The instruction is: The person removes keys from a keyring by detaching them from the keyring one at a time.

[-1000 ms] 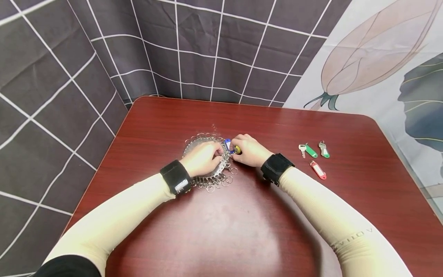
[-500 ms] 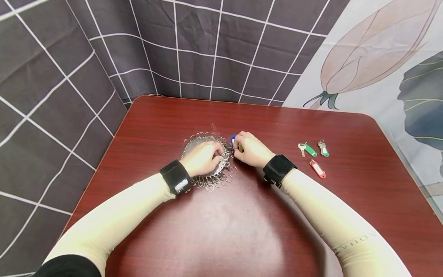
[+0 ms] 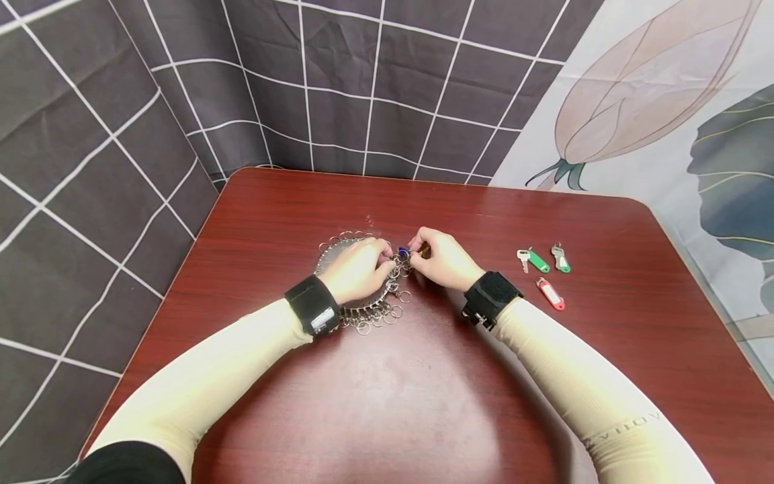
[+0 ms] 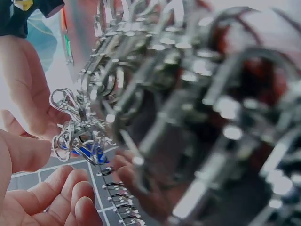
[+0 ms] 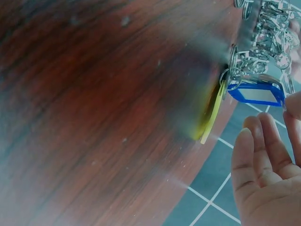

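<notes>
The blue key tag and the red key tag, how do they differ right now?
The blue key tag sits at the metal ring organizer, hooked among its rings, between the left hand and the right hand; the red key tag lies loose on the table, apart from both hands. The blue one is partly hidden by fingers in the head view; the red one is in full view. Both are small plastic tags with a pale label window.

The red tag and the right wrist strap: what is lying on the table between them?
Nothing. In the head view, only bare table separates the red tag from the wrist strap.
</notes>
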Available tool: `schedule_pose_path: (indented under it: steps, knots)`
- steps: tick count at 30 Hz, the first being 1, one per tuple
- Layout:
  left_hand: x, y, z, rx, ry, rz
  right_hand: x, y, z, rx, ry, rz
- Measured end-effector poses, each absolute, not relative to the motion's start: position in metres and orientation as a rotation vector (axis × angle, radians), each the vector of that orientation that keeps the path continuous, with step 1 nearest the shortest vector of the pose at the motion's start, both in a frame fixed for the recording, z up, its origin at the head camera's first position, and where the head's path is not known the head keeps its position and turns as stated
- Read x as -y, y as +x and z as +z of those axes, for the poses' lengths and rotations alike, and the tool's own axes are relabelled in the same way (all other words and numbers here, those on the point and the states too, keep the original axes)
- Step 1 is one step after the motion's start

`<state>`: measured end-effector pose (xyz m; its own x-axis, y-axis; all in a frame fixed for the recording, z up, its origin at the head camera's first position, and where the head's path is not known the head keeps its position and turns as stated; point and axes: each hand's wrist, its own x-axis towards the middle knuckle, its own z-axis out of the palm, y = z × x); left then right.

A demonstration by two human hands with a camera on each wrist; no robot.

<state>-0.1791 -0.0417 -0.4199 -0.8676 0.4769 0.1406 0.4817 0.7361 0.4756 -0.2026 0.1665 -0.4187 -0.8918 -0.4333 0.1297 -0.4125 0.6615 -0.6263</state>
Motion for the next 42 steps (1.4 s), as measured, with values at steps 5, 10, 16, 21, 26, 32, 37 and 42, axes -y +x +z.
schedule_pose_path:
  steps: [5, 10, 16, 21, 26, 32, 37, 42]
  knots:
    - [0.04, -0.183, -0.417, 2.903, -0.792, -0.821, -0.166, -0.203, -0.417, -2.829, -0.735, -1.093]
    - [0.039, -0.185, -0.415, 2.894, -0.818, -0.795, -0.166, -0.203, -0.417, -2.833, -0.746, -1.101]
    - [0.036, -0.191, -0.416, 2.903, -0.837, -0.81, -0.165, -0.202, -0.415, -2.815, -0.77, -1.12]
    - [0.034, -0.194, -0.412, 2.899, -0.848, -0.834, -0.165, -0.201, -0.413, -2.815, -0.786, -1.128]
    - [0.033, -0.193, -0.41, 2.887, -0.862, -0.865, -0.165, -0.202, -0.416, -2.798, -0.795, -1.116]
    - [0.032, -0.193, -0.414, 2.834, -0.863, -0.901, -0.16, -0.202, -0.421, -2.795, -0.756, -1.076]
    - [0.033, -0.194, -0.417, 2.808, -0.82, -0.954, -0.157, -0.201, -0.425, -2.764, -0.74, -1.084]
    - [0.033, -0.193, -0.419, 2.808, -0.778, -0.96, -0.156, -0.204, -0.428, -2.727, -0.844, -1.052]
